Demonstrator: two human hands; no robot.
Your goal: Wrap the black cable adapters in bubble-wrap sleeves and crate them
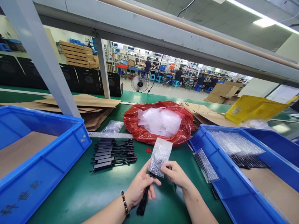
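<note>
A clear bubble-wrap bag (pixel 161 152) is upright in front of me, around the end of a black cabled device whose box is mostly hidden inside. My left hand (pixel 141 185) grips the device's black cable bundle (pixel 143 202) just below the bag's mouth. With thumb and fingers, my right hand (pixel 175 175) pinches the bag's lower right edge. A green-handled tool (pixel 174 186) shows under my right fingers, mostly hidden. Several similar black boxes with cables (pixel 105 158) lie in a row to the left. Small red pieces (pixel 148 150) lie beyond my left hand.
A red plastic sack (pixel 130 124) of bubble-wrap bags stands ahead. Blue bins flank me: the left bin (pixel 77 140) is lined with cardboard, the right bin (pixel 210 168) holds bagged devices. One bagged device (pixel 206 166) leans against the right bin. A metal frame (pixel 53 62) rises at left.
</note>
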